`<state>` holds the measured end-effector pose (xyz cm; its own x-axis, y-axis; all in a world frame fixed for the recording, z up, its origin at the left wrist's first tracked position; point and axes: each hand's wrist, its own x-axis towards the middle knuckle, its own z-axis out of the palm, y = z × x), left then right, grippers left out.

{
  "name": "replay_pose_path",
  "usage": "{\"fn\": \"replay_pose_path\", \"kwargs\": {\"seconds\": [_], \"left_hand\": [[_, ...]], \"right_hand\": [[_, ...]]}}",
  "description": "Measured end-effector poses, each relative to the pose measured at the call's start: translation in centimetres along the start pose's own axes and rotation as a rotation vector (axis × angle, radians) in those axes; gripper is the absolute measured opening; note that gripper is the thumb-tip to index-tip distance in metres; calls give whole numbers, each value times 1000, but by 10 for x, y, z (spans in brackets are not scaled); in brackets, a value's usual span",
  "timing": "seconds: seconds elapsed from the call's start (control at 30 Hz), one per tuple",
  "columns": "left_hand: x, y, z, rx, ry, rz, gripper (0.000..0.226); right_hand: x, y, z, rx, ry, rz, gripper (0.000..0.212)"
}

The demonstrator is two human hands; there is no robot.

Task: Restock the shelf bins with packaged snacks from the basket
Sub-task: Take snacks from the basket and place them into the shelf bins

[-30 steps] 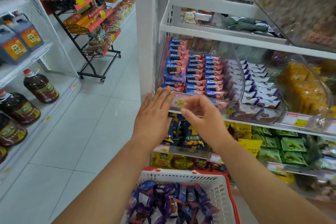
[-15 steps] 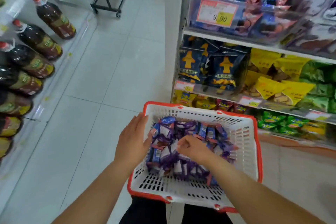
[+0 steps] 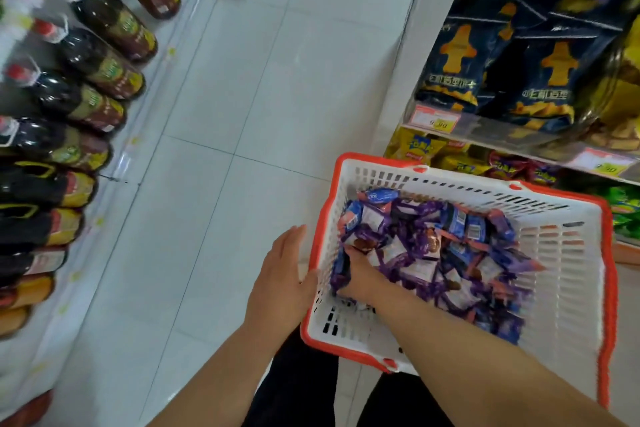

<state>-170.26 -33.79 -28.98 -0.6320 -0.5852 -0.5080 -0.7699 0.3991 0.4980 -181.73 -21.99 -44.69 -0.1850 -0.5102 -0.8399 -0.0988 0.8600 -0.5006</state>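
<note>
A white basket with a red rim (image 3: 568, 274) sits low in front of me, holding several purple and blue snack packets (image 3: 450, 253). My right hand (image 3: 362, 276) is pushed down into the packets at the basket's left side, and its fingers are buried under them. My left hand (image 3: 280, 274) lies outside the basket with straight fingers, its thumb side against the left wall. The shelf bins rise to the right, with dark blue snack bags (image 3: 540, 55) in the upper one.
Yellow and red snack packs (image 3: 419, 149) fill the lower shelf behind the basket, below a price tag (image 3: 438, 120). Dark bottles (image 3: 104, 69) line the low shelf on the left. White tiled floor (image 3: 242, 114) runs between the two shelves.
My view dropped from the upper shelf bin to the basket. Both hands came down from the bin; the right went into the packets and the left shifted outside the basket's left wall.
</note>
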Motion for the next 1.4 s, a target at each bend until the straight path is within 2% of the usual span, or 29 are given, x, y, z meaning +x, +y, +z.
{"fn": "replay_pose_path", "kwargs": {"seconds": [0.07, 0.13, 0.23, 0.37, 0.47, 0.53, 0.57, 0.67, 0.73, 0.8, 0.87, 0.93, 1.0, 1.07, 1.13, 1.17, 1.3, 1.4], "left_hand": [[-1, -5, -2, 3, -5, -22, 70], [-2, -10, -3, -2, -15, -45, 71], [-3, -13, -3, 0, -40, -84, 71], [-2, -5, -7, -52, -54, -109, 70], [-1, 11, -12, -130, -25, -86, 65], [1, 28, -16, -251, -30, -69, 57], [3, 38, -19, -341, -50, -78, 53], [6, 73, -27, -645, -156, -133, 39], [5, 96, -30, -842, -189, -144, 37], [1, 118, -31, -977, -190, -134, 34], [-2, 138, -33, -1051, -174, -80, 29], [-3, 153, -35, -1043, -155, -14, 31], [-3, 165, -42, -902, -101, 61, 48], [-3, 178, -51, -689, -65, 154, 68], [-4, 193, -59, -535, -68, 253, 76], [-5, 201, -63, -494, -74, 295, 75], [-6, 220, -78, -512, -46, 378, 57], [-8, 225, -84, -639, -111, 323, 50]], "right_hand": [[22, 13, 9, -105, 42, 4, 99], [31, 14, 13, -186, 95, 22, 84], [9, -8, 2, -154, 205, 113, 60], [-11, -17, -27, 220, 190, 71, 47], [-48, -30, -61, 610, 125, 37, 25], [-78, -39, -86, 807, 22, -39, 9], [-92, -44, -97, 868, -13, -72, 8], [-131, -61, -127, 918, -43, -172, 12], [-154, -71, -140, 960, -42, -247, 7], [-175, -78, -149, 1032, -77, -306, 20], [-191, -80, -158, 1014, -56, -341, 24], [-208, -81, -168, 795, 67, -344, 20], [-225, -81, -183, 546, 231, -355, 22], [-244, -81, -199, 404, 379, -400, 35], [-261, -83, -214, 265, 453, -449, 39], [-267, -86, -219, 226, 452, -463, 33], [-283, -97, -231, 265, 529, -527, 4], [-291, -99, -234, 504, 580, -590, 11]]}}
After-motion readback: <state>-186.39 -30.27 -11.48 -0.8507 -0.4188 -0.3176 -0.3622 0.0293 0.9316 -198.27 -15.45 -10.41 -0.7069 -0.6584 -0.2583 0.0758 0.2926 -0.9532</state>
